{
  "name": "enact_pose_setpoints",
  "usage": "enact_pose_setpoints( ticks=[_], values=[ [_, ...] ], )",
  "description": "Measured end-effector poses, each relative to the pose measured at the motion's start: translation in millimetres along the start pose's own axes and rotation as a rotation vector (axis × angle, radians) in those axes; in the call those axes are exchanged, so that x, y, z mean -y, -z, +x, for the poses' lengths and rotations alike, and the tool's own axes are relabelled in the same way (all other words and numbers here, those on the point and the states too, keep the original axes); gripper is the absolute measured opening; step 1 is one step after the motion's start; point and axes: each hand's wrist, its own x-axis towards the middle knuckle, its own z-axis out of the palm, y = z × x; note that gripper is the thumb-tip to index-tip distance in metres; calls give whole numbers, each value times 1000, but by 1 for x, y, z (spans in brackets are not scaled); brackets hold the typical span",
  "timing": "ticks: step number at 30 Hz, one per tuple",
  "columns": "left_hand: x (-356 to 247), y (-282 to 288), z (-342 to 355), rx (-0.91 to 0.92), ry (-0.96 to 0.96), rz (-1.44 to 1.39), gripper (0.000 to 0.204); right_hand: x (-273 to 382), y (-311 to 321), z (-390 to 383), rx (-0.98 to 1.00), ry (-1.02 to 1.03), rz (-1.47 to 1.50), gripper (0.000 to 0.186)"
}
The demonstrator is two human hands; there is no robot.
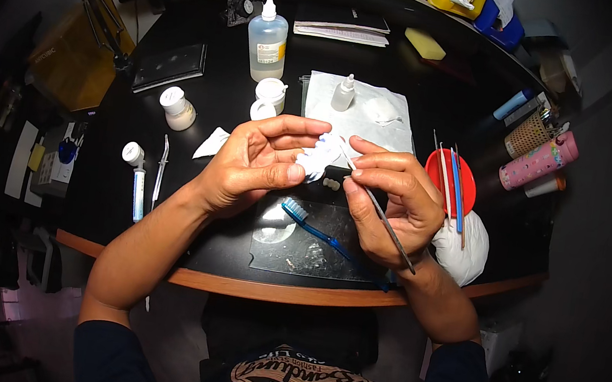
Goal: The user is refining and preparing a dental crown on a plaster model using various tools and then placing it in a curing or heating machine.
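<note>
My left hand (244, 160) pinches a small white piece with an uneven, tooth-like outline, probably a dental cast (318, 158), between thumb and fingers. A slim metal dental instrument (391, 237) is held like a pen in my right hand (401, 200), its upper end close to the cast's right side; whether the tip touches it is too small to tell. Just below the cast lies a little cream-coloured piece (331, 184). A blue toothbrush (323, 236) rests across a glass plate (274, 259) under my hands.
A white paper pad (318, 125) bears a small dropper bottle (343, 95). Left of it stand a large clear bottle (269, 51), white-lidded jars (176, 108) and a syringe (137, 196). To the right are a red dish (437, 166) with several thin tools, a white bundle (466, 251) and a pink flask (538, 161).
</note>
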Motion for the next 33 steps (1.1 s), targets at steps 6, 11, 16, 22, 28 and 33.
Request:
enact_pose_setpoints(
  ticks=[6, 11, 16, 22, 28, 33],
  values=[
    [-2, -1, -3, 17, 19, 27, 65, 1, -1, -2, 6, -23, 48, 19],
    [1, 3, -2, 36, 21, 2, 62, -1, 0, -2, 21, 8, 12, 20],
    [3, 2, -3, 26, 7, -4, 60, 3, 1, -1, 77, 82, -71, 18],
    [7, 1, -3, 21, -24, 25, 58, 1, -1, -3, 50, 94, -119, 19],
    [6, 0, -4, -6, -21, 45, 54, 2, -1, -2, 62, 103, -149, 20],
    [6, 1, -3, -2, -16, 24, 54, 2, -1, -2, 60, 100, -153, 18]
  ],
)
